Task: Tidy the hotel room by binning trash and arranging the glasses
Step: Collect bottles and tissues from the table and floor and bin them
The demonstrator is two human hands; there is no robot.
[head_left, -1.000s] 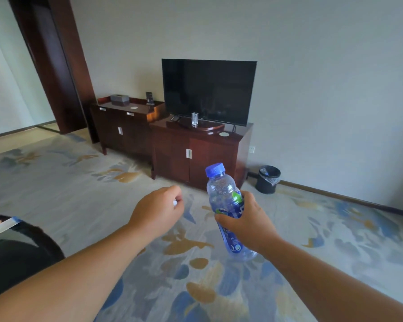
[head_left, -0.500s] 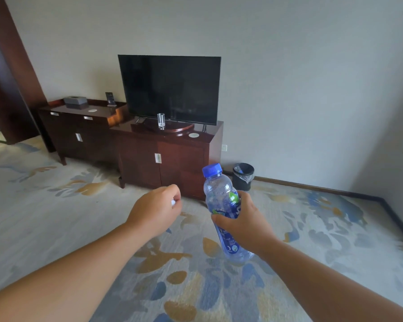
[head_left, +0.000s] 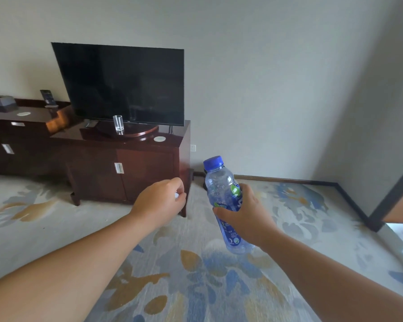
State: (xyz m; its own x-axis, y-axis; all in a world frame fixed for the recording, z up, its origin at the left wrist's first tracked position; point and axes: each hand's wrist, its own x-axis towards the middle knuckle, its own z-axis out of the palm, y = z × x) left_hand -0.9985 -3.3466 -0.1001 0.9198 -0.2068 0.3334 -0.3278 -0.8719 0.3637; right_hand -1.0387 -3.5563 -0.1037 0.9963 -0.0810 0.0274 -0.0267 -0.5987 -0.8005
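Observation:
My right hand (head_left: 244, 214) grips a clear plastic water bottle (head_left: 221, 184) with a blue cap and blue label, held tilted in front of me. My left hand (head_left: 161, 201) is closed into a fist around a small white scrap (head_left: 176, 195) that peeks out between the fingers. A clear drinking glass (head_left: 118, 123) stands upright on the dark wood TV cabinet (head_left: 147, 168), in front of the television. The black bin is almost fully hidden behind the bottle; only a dark sliver (head_left: 204, 182) shows at the cabinet's right end.
A black television (head_left: 123, 82) stands on the cabinet, with a round white coaster (head_left: 159, 138) beside it. A lower sideboard (head_left: 21, 140) at the left carries a tissue box (head_left: 0, 103), a remote in a stand (head_left: 47, 98) and another coaster. Patterned carpet covers the floor; a wall corner rises at the right.
I have walked closer to the TV cabinet and turned right, so it looms larger and further left. The bin has slid behind the bottle. Both hands keep their grips.

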